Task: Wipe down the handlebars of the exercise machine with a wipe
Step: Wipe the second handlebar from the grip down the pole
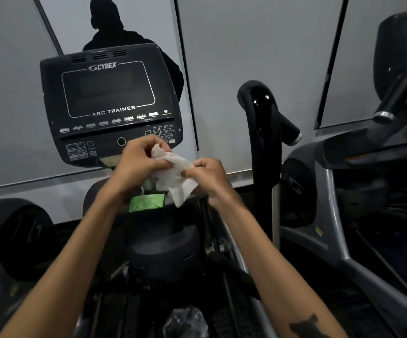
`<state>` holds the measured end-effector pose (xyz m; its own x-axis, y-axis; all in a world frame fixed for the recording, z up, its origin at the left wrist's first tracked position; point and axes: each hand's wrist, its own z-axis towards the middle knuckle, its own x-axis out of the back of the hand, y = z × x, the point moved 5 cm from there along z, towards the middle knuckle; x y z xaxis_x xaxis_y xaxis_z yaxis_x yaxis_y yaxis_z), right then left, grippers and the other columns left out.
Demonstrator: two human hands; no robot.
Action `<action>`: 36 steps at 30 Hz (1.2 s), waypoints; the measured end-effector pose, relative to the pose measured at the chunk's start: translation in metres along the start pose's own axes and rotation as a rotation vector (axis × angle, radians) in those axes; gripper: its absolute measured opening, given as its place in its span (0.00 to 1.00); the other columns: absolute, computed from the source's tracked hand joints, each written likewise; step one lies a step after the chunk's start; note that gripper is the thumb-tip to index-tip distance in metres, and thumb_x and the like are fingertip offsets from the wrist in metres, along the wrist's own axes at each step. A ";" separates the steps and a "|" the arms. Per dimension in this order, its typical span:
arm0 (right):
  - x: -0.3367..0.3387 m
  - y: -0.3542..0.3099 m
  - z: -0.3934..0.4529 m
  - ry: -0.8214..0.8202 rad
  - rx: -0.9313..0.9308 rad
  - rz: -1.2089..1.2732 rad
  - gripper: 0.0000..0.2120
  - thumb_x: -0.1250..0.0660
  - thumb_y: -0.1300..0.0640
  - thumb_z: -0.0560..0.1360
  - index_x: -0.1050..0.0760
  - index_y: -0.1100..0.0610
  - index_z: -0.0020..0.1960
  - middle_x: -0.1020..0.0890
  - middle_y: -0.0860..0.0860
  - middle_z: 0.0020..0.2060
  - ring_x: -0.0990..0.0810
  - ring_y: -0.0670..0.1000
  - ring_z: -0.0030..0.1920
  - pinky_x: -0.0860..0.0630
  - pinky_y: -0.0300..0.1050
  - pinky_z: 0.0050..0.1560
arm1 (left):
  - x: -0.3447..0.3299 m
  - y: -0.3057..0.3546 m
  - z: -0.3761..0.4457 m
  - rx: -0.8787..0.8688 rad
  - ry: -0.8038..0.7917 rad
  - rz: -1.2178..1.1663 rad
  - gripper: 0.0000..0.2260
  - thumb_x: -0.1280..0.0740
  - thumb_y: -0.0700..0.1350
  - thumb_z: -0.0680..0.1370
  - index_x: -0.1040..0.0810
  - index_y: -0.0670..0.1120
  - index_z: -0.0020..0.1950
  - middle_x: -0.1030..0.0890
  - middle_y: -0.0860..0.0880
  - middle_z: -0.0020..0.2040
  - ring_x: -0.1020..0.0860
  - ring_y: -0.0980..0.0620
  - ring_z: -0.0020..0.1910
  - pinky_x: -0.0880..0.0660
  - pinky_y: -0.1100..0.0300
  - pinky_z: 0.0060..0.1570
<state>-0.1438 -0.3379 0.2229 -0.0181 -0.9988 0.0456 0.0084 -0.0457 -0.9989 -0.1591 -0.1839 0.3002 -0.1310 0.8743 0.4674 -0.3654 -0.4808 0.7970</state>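
From the head view, both bare hands are raised in front of the console (109, 103), working one white wipe (175, 174) between them. The left hand (139, 164) pinches the wipe's upper end with curled fingers and thumb, just below the console's keypad. The right hand (209, 176) grips the other side, fingers curled into the crumpled sheet, and a loose flap hangs down between the wrists. Right under the wipe sits a green pack (146, 202) on the machine's middle housing. The black handlebar (263, 123) stands upright to the right of the hands, well apart from the wipe, its short grip jutting toward a second machine (344, 181) at the right edge. A clear plastic bag (185, 320) lies low between the forearms.
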 end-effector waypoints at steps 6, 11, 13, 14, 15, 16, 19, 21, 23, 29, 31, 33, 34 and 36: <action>-0.013 -0.027 -0.004 -0.023 -0.118 0.676 0.09 0.37 0.67 0.75 0.19 0.61 0.41 0.19 0.54 0.33 0.20 0.50 0.32 0.24 0.40 0.32 | -0.029 0.016 -0.045 -0.513 0.144 0.437 0.10 0.29 0.40 0.76 0.16 0.45 0.56 0.21 0.50 0.54 0.24 0.55 0.55 0.30 0.68 0.55; -0.017 -0.057 -0.023 -0.150 -0.069 0.905 0.09 0.36 0.61 0.80 0.19 0.65 0.52 0.20 0.53 0.39 0.21 0.46 0.36 0.24 0.35 0.31 | -0.015 0.034 -0.042 -0.531 0.290 0.246 0.12 0.36 0.39 0.77 0.16 0.45 0.56 0.19 0.50 0.57 0.23 0.52 0.60 0.28 0.62 0.61; -0.014 -0.080 -0.032 -0.183 0.066 0.878 0.14 0.36 0.63 0.80 0.22 0.69 0.62 0.18 0.56 0.46 0.19 0.47 0.41 0.22 0.35 0.36 | -0.008 0.054 -0.037 -0.568 0.395 0.204 0.12 0.35 0.33 0.75 0.18 0.46 0.53 0.19 0.49 0.53 0.21 0.51 0.53 0.26 0.62 0.54; -0.011 -0.092 -0.036 -0.202 0.134 0.856 0.14 0.35 0.64 0.81 0.22 0.69 0.64 0.18 0.56 0.47 0.19 0.47 0.43 0.21 0.34 0.39 | -0.005 0.066 -0.034 -0.585 0.445 0.191 0.13 0.34 0.31 0.74 0.21 0.46 0.52 0.21 0.47 0.51 0.21 0.50 0.50 0.25 0.62 0.51; -0.006 -0.104 -0.040 -0.205 0.193 0.829 0.13 0.35 0.65 0.80 0.22 0.69 0.63 0.17 0.56 0.48 0.18 0.46 0.45 0.20 0.35 0.44 | -0.003 0.078 -0.030 -0.597 0.482 0.165 0.14 0.32 0.31 0.74 0.24 0.47 0.53 0.22 0.44 0.52 0.21 0.49 0.50 0.24 0.62 0.49; 0.000 -0.117 -0.043 -0.194 0.257 0.793 0.13 0.34 0.66 0.80 0.22 0.70 0.62 0.16 0.57 0.48 0.18 0.47 0.47 0.19 0.37 0.50 | -0.002 0.089 -0.026 -0.603 0.500 0.115 0.14 0.30 0.32 0.75 0.26 0.47 0.54 0.23 0.40 0.53 0.21 0.48 0.51 0.23 0.62 0.50; 0.025 -0.153 -0.053 -0.112 0.425 0.688 0.10 0.31 0.68 0.78 0.20 0.69 0.59 0.16 0.64 0.51 0.19 0.53 0.51 0.19 0.48 0.58 | -0.005 0.125 -0.009 -0.627 0.478 -0.093 0.14 0.27 0.38 0.75 0.29 0.45 0.55 0.23 0.39 0.54 0.20 0.47 0.52 0.22 0.58 0.52; 0.047 -0.170 -0.056 -0.048 0.527 0.655 0.10 0.29 0.69 0.76 0.19 0.70 0.56 0.16 0.62 0.46 0.19 0.52 0.49 0.19 0.44 0.51 | -0.013 0.150 0.001 -0.656 0.455 -0.154 0.13 0.26 0.40 0.75 0.29 0.47 0.52 0.22 0.46 0.50 0.21 0.52 0.49 0.22 0.57 0.50; 0.072 -0.182 -0.058 0.001 0.589 0.647 0.09 0.28 0.69 0.75 0.19 0.70 0.55 0.16 0.59 0.43 0.18 0.51 0.46 0.19 0.42 0.48 | -0.026 0.173 0.008 -0.667 0.390 -0.203 0.12 0.26 0.40 0.75 0.29 0.46 0.51 0.23 0.51 0.48 0.21 0.56 0.47 0.21 0.57 0.48; 0.136 -0.180 -0.054 0.033 0.640 0.714 0.10 0.31 0.65 0.79 0.21 0.68 0.59 0.16 0.60 0.48 0.17 0.56 0.48 0.19 0.47 0.45 | -0.079 0.205 0.023 -0.611 0.145 -0.364 0.10 0.29 0.37 0.77 0.27 0.41 0.56 0.20 0.46 0.48 0.18 0.56 0.44 0.21 0.60 0.45; 0.149 -0.171 -0.050 0.024 0.595 0.787 0.11 0.33 0.65 0.80 0.22 0.70 0.61 0.17 0.62 0.48 0.17 0.57 0.47 0.17 0.47 0.45 | -0.091 0.208 0.028 -0.596 0.071 -0.346 0.13 0.28 0.37 0.77 0.26 0.38 0.60 0.19 0.43 0.48 0.17 0.54 0.44 0.21 0.60 0.44; 0.160 -0.162 -0.045 0.017 0.560 0.834 0.11 0.34 0.65 0.81 0.22 0.70 0.60 0.17 0.63 0.47 0.17 0.57 0.46 0.16 0.48 0.45 | -0.100 0.209 0.034 -0.583 0.005 -0.284 0.16 0.26 0.38 0.76 0.24 0.38 0.61 0.19 0.44 0.49 0.16 0.50 0.45 0.19 0.57 0.44; 0.165 -0.158 -0.042 0.026 0.549 0.834 0.09 0.34 0.65 0.81 0.21 0.69 0.58 0.16 0.62 0.46 0.17 0.56 0.44 0.16 0.47 0.43 | -0.103 0.211 0.036 -0.586 -0.006 -0.227 0.15 0.25 0.38 0.75 0.23 0.40 0.59 0.18 0.45 0.48 0.16 0.48 0.46 0.18 0.54 0.45; 0.174 -0.150 -0.036 0.039 0.538 0.829 0.07 0.35 0.66 0.79 0.19 0.66 0.54 0.15 0.58 0.42 0.16 0.52 0.42 0.18 0.41 0.40 | -0.108 0.216 0.041 -0.599 0.014 -0.118 0.13 0.23 0.41 0.72 0.21 0.43 0.55 0.17 0.44 0.48 0.15 0.44 0.45 0.17 0.46 0.46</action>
<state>-0.1842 -0.5044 0.3802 0.1660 -0.7176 -0.6764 0.4865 0.6562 -0.5768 -0.1865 -0.3850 0.4377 -0.0687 0.9219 0.3813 -0.8323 -0.2637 0.4877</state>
